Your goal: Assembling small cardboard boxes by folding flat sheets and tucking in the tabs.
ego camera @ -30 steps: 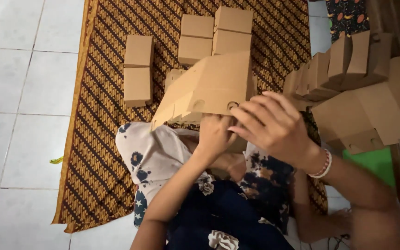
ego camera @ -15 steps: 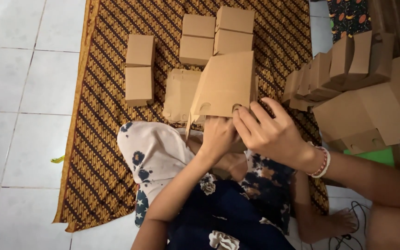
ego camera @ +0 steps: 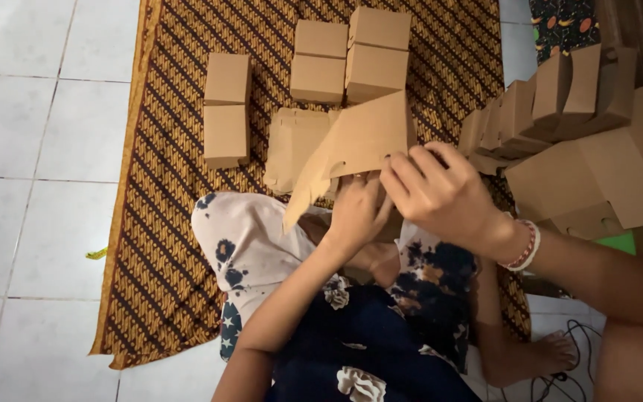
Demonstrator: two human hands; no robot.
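Above a patterned brown mat [ego camera: 173, 223], a flat, half-folded cardboard box [ego camera: 351, 145] is gripped by the left hand [ego camera: 357, 212] and right hand [ego camera: 440, 197]; finished boxes [ego camera: 347, 56] are ranged beyond.

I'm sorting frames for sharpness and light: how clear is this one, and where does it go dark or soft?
Head view: even indoor light, no glare; the folded cardboard piece and finished boxes on the patterned mat look sharp; right hand and left hand are slightly soft; the top right corner falls into shadow.
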